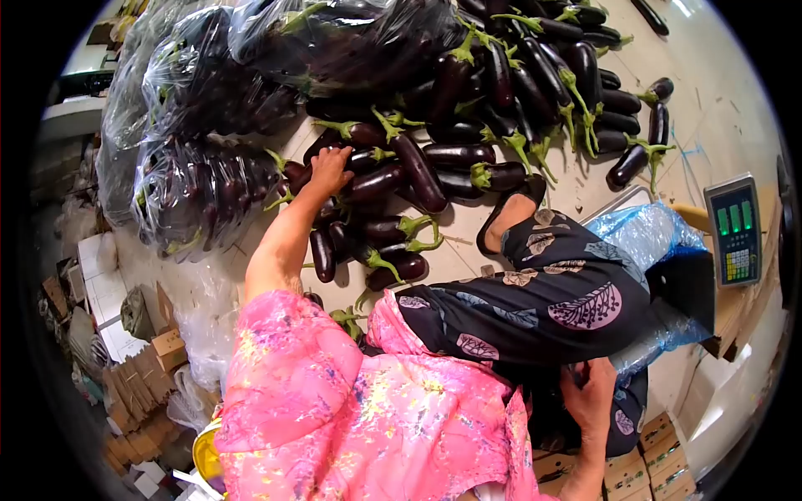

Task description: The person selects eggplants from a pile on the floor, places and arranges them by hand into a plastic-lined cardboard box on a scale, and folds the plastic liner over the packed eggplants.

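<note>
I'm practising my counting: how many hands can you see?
2. The left hand is among the eggplants; the right hand is beside the patterned trousers. I see no others.

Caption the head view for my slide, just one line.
Left hand over loose eggplants on a pale floor, beside more in clear plastic bags.

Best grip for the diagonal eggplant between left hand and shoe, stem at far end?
I'd take the eggplant around mid-body, from above, across its long axis: its smooth upper side is exposed, while neighbouring eggplants crowd its sides. The thin stem looks a weaker hold.
</note>
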The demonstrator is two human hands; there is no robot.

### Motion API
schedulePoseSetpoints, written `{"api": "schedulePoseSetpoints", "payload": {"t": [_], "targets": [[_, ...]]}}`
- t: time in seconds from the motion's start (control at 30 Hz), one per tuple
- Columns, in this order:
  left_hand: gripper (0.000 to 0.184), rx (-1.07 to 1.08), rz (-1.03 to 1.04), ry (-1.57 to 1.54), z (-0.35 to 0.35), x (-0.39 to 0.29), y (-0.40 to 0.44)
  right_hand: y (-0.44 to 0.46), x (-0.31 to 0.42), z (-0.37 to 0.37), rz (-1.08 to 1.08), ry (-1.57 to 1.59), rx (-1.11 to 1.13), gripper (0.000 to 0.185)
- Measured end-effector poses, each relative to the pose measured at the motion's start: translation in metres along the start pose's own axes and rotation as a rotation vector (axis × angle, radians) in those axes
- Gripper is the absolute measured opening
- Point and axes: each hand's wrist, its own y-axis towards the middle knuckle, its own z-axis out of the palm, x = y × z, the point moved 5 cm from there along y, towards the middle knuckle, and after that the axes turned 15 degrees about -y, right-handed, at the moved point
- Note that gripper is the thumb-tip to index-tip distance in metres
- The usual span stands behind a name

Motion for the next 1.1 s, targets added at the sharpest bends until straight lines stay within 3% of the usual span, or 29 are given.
{"api": "schedulePoseSetpoints", "payload": {"t": [0.1, 0.23, 0.27, 0.3, 0.37, 0.43, 0.47, 0.57, 0.7, 0.73, 0.83, 0.97, 1.1], "targets": [[0.062, 0.128, 0.069, 0.081, -0.011, -0.007, 0.012, 0.002, 0.004, 0.018, -0.162, -0.135, -0.029, 0.042], [0.073, 0.292, -0.112, -0.601, -0.041, 0.016, -0.013, 0.000, -0.007, 0.015, -0.074, -0.095, -0.010, 0.042], [0.079, 0.355, -0.289, -0.736, -0.073, -0.017, -0.041, 0.001, -0.005, 0.016, -0.079, -0.068, -0.013, 0.039], [0.072, 0.256, -0.266, -0.685, -0.079, -0.006, -0.055, 0.003, -0.003, 0.016, -0.100, -0.087, -0.042, 0.034], [0.057, 0.615, -0.533, -1.378, -0.059, -0.007, -0.089, 0.005, -0.001, 0.015, -0.132, -0.131, -0.107, 0.026], [0.053, 0.634, -0.612, -1.729, -0.058, -0.016, -0.114, 0.000, -0.010, 0.019, -0.072, -0.151, -0.053, 0.019], [0.061, 0.587, -0.566, -1.774, -0.061, -0.023, -0.123, 0.000, -0.012, 0.021, -0.055, -0.158, -0.029, 0.018], [0.058, 0.592, -0.352, -1.977, -0.063, -0.046, -0.135, 0.003, -0.008, 0.020, -0.059, -0.155, -0.037, 0.017], [0.061, 0.684, -0.218, -2.280, -0.075, -0.101, -0.138, 0.004, -0.008, 0.020, -0.062, -0.141, -0.045, 0.018], [0.063, 0.776, -0.209, -2.356, -0.075, -0.110, -0.137, 0.003, -0.009, 0.020, -0.054, -0.141, -0.024, 0.020], [0.060, 0.782, -0.229, -2.388, -0.078, -0.141, -0.133, 0.000, -0.011, 0.019, -0.018, -0.123, -0.004, 0.025], [0.061, 0.639, -0.315, -2.368, -0.077, -0.168, -0.129, -0.002, -0.013, 0.023, 0.024, -0.080, -0.039, 0.022], [0.056, 0.821, -0.264, -2.447, -0.074, -0.188, -0.131, -0.002, -0.011, 0.021, 0.017, -0.120, -0.045, 0.022]]}}
